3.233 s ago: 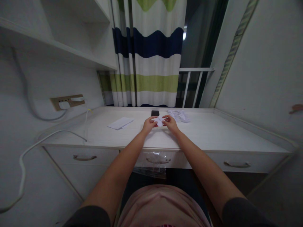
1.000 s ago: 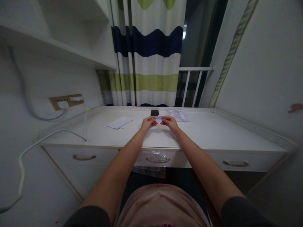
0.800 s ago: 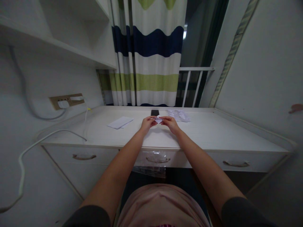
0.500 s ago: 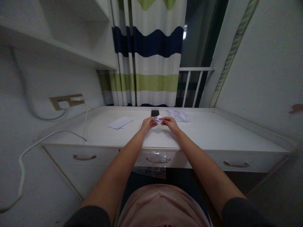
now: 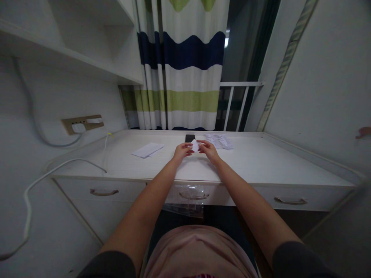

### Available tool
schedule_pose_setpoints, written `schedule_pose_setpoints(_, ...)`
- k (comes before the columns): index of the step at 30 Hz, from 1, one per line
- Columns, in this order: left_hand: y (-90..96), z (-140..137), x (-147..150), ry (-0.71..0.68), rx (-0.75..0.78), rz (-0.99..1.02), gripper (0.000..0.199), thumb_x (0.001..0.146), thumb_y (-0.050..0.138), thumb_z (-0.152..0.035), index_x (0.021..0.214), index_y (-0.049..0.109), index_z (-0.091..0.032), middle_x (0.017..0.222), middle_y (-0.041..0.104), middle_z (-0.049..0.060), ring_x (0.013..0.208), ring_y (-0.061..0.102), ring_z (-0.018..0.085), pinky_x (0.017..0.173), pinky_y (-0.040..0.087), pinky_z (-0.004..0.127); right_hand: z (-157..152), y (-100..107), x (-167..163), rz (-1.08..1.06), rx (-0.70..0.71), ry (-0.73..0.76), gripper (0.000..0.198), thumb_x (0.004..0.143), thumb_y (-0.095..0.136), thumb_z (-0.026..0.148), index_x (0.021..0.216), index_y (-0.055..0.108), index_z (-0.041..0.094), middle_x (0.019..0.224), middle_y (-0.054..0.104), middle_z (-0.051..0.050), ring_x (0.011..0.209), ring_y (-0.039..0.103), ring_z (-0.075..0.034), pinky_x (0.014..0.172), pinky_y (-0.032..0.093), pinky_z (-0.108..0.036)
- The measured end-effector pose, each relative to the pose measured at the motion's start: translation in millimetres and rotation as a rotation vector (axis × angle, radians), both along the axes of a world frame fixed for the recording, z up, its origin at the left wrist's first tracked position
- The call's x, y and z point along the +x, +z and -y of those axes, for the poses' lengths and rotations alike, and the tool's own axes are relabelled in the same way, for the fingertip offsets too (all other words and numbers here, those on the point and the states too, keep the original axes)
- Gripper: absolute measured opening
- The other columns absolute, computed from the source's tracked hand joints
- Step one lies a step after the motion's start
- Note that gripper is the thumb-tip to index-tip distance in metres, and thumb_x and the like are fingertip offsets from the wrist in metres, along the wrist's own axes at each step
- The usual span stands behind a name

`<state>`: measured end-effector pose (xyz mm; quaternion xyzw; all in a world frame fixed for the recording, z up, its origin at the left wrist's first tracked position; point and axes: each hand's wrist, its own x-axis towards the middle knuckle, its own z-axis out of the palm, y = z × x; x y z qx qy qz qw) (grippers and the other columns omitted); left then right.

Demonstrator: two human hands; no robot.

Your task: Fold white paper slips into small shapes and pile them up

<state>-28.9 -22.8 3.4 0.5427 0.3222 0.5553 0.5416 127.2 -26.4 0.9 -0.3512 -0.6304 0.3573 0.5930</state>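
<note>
Between my two hands, a little above the desk, is a small folded piece of white paper (image 5: 195, 146), its visible face roughly diamond-shaped. My left hand (image 5: 182, 151) pinches it from the left side. At its right edge the fingers of my right hand (image 5: 208, 149) are closed on it too. Just behind the hands lies a black flat object, perhaps a phone (image 5: 190, 138), partly covered from view. Several crumpled or folded white papers (image 5: 218, 141) lie beyond my right hand. To the left rests a stack of white paper sheets (image 5: 148, 150).
The white desk (image 5: 255, 162) has drawers with metal handles (image 5: 290, 201) along its front. A white cable (image 5: 66, 162) runs over the left end, below a wall socket (image 5: 82, 124). Clear plastic (image 5: 189, 193) hangs at the middle drawer. A striped curtain (image 5: 191, 77) hangs behind.
The folded paper has turned in my fingers, so that a flatter, diamond-like face now shows. My hands have stayed in nearly the same place.
</note>
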Motion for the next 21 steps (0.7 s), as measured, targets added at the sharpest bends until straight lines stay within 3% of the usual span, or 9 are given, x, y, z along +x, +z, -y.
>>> schedule_pose_setpoints(10,1.5,2.4,-0.2,0.001,0.016,-0.027,0.018,0.064,0.065,-0.018,0.081,0.061,-0.015,0.073,0.065,0.003,0.059,0.062,0.011,0.056,0.045,0.021,-7.2,-3.6,2.1,-0.043,0.030,0.003,0.041,0.057,0.069,0.046,0.087,0.064,0.019,0.062,0.062,0.001,0.058,0.058,-0.012,0.057,0.050,-0.026)
schedule_pose_setpoints(21,0.1,-0.2,-0.6,0.012,0.025,-0.052,0.018,0.065,0.064,-0.022,0.081,0.061,-0.015,0.074,0.064,0.002,0.059,0.061,0.011,0.057,0.046,0.022,-10.2,-5.9,2.5,-0.026,0.054,-0.005,0.039,0.058,0.068,0.047,0.085,0.064,0.018,0.066,0.065,-0.001,0.061,0.060,-0.013,0.057,0.050,-0.026)
